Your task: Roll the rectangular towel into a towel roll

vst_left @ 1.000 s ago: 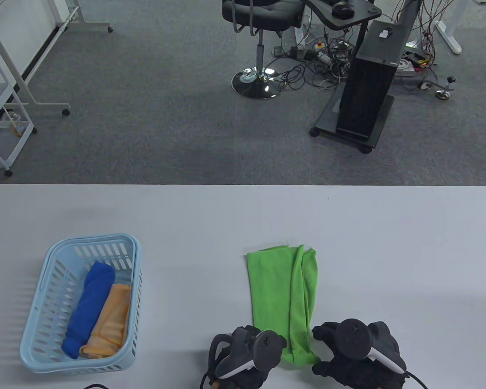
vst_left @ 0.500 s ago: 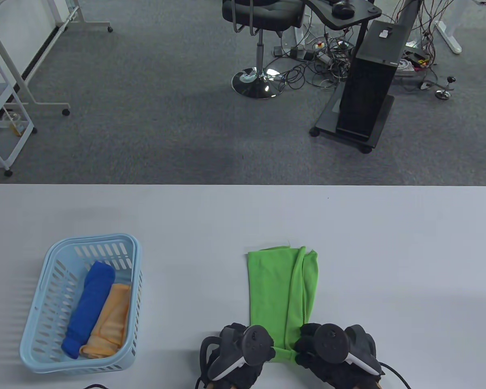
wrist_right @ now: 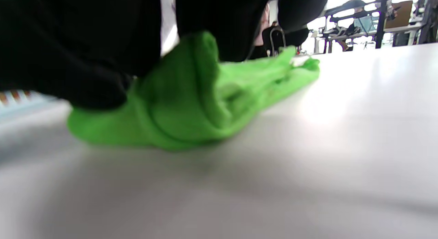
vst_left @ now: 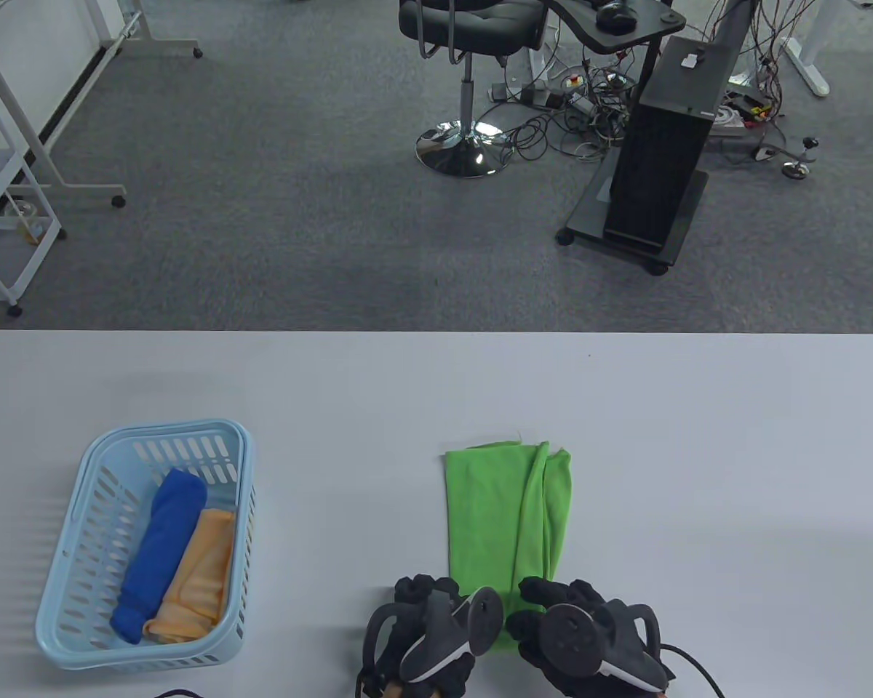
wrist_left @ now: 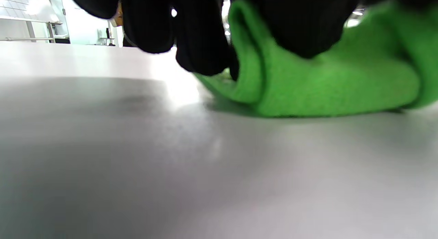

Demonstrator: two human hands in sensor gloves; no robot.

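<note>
Hands in black knit gloves pinch the fuzzy green towel's near end, curled into a soft fold.

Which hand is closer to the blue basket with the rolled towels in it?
The left hand. It is on the green towel's near end, on the side facing the basket. The right hand is on the far side of the left hand, farther away.

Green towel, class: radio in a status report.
Left hand and right hand grip green towel near end, first turn curled. Rest flat on table. Nothing obstructing.
</note>
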